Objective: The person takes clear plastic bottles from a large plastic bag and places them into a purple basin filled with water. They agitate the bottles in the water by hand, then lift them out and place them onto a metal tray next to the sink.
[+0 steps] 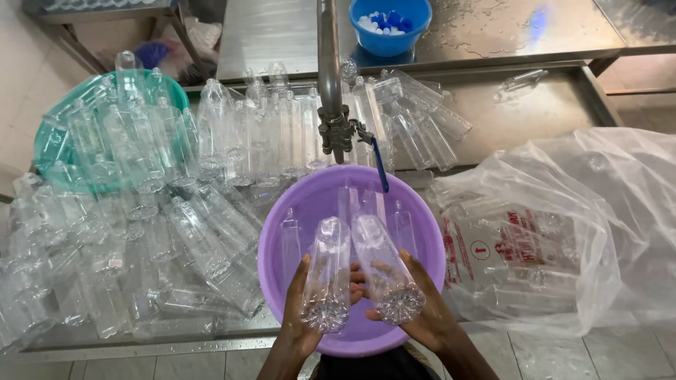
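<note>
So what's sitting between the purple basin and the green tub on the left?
In the head view, a heap of clear plastic bottles fills the stretch between the purple basin and the green tub, most lying on their sides on the metal counter.

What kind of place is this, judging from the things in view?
Probably a small bottling or bottle-washing workshop. Many clear empty bottles lie on a wet steel table, a tap hangs over a purple basin, and a blue bowl holds caps. Each hand holds a bottle.
</note>
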